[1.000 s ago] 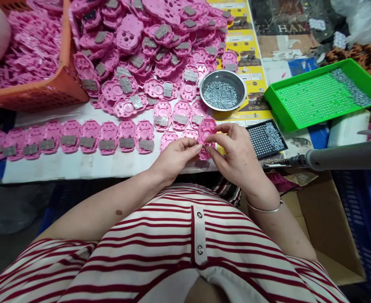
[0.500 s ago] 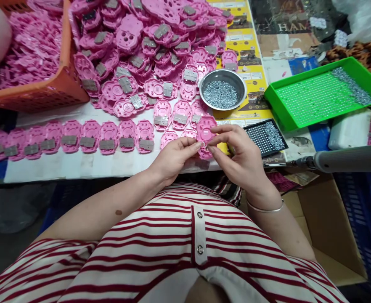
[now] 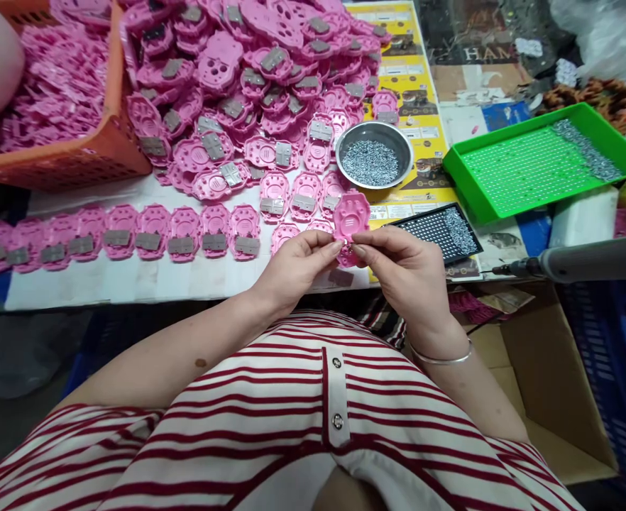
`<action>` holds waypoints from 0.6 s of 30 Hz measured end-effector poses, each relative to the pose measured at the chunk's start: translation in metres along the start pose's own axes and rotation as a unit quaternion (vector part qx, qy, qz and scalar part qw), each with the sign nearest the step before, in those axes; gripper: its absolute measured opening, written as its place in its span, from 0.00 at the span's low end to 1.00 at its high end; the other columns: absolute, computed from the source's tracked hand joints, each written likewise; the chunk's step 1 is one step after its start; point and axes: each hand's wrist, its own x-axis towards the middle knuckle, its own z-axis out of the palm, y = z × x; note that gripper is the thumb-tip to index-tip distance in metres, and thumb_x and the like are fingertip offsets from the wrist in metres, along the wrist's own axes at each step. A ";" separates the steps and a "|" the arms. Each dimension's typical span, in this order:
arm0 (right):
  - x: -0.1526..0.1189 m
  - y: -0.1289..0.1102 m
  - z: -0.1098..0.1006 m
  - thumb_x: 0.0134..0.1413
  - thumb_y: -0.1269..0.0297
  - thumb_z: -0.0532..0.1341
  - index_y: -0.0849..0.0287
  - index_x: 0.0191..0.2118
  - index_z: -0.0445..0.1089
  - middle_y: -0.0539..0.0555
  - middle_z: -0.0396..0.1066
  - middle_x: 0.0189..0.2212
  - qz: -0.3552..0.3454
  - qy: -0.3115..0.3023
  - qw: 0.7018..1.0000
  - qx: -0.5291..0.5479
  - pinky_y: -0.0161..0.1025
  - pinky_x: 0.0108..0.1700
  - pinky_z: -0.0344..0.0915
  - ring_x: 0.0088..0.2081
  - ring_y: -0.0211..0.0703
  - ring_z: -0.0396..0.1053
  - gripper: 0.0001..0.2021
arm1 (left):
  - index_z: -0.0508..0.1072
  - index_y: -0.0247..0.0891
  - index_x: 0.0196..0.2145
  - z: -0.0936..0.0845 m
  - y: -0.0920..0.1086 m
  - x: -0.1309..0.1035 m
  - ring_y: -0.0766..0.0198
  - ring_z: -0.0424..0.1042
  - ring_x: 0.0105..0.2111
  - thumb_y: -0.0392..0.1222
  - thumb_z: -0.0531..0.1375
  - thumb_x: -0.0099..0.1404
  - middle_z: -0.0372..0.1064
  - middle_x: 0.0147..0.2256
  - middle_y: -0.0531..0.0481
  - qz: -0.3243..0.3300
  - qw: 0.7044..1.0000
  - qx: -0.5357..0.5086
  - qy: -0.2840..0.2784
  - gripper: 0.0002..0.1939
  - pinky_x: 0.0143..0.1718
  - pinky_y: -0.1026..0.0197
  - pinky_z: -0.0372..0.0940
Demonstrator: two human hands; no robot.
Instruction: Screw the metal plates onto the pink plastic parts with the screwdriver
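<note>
A pink plastic casing [image 3: 352,214] is between my two hands near the table's front edge. My left hand [image 3: 305,266] pinches its lower left side between thumb and fingers. From the right, my right hand [image 3: 406,270] has thumb and fingertips pressed together at the casing's lower part; a tiny shiny bit shows between the fingertips of both hands, too small to name. Left of my hands, pink casings with grey metal plates [image 3: 184,234] lie in a row. Just behind the held casing stands a metal bowl [image 3: 375,179] of small silvery pieces.
An orange basket [image 3: 116,135] of pink parts stands at the back left, beside a heap of pink casings [image 3: 217,60]. To the right are a black tray [image 3: 427,231], a green tray [image 3: 509,206] and a grey powered screwdriver [image 3: 595,262].
My right hand's fingers have come down from the casing's upper edge and closed together at its lower part. The camera view has shifted slightly.
</note>
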 end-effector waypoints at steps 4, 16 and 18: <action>-0.003 -0.002 0.000 0.52 0.69 0.68 0.55 0.39 0.79 0.51 0.79 0.35 -0.008 -0.011 1.000 -0.010 0.39 0.43 0.72 0.38 0.38 0.75 0.07 | 0.74 0.34 0.30 -0.001 0.000 0.000 0.72 0.70 0.27 0.46 0.72 0.54 0.72 0.27 0.54 -0.001 1.000 0.014 0.005 0.15 0.31 0.70 0.67; -0.002 0.010 0.004 0.60 0.66 0.63 0.57 0.40 0.75 0.53 0.75 0.33 -0.265 0.048 0.910 -0.315 0.38 0.35 0.69 0.35 0.39 0.72 0.05 | 0.74 0.35 0.30 -0.001 0.002 -0.003 0.72 0.69 0.29 0.44 0.70 0.56 0.72 0.29 0.54 -0.010 1.000 0.017 -0.002 0.11 0.33 0.69 0.66; -0.003 0.013 0.003 0.60 0.66 0.62 0.57 0.41 0.74 0.53 0.75 0.33 -0.296 0.045 0.887 -0.350 0.39 0.36 0.67 0.35 0.40 0.71 0.05 | 0.74 0.35 0.30 -0.001 0.003 -0.002 0.71 0.69 0.29 0.44 0.70 0.56 0.72 0.28 0.54 -0.014 1.000 0.014 -0.003 0.11 0.35 0.69 0.67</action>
